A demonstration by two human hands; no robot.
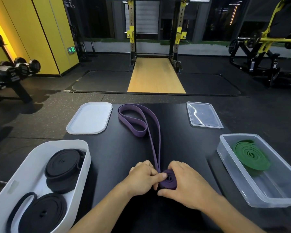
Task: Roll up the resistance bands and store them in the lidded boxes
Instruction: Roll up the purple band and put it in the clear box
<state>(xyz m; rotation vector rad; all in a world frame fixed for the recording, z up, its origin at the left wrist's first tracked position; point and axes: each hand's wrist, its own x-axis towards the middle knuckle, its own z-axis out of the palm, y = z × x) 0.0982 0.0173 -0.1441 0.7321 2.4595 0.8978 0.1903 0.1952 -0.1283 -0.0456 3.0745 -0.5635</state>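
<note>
A purple resistance band (pixel 155 132) lies on the black table (pixel 118 157), its far end looped and its near end wound into a small roll (pixel 169 181). My left hand (pixel 143 178) pinches the roll from the left, thumb on its centre. My right hand (pixel 183 184) curls round the roll from the right. A white box (pixel 84 148) at the left holds two rolled black bands (pixel 62 167). A clear box (pixel 225 148) at the right holds a rolled green band (pixel 250 155).
A white lid (pixel 90 117) lies at the table's far left and a clear lid (pixel 204 115) at the far right. Beyond the table are a squat rack (pixel 156 36), a dumbbell rack (pixel 12 71) at the left and a weight machine (pixel 265 47) at the right.
</note>
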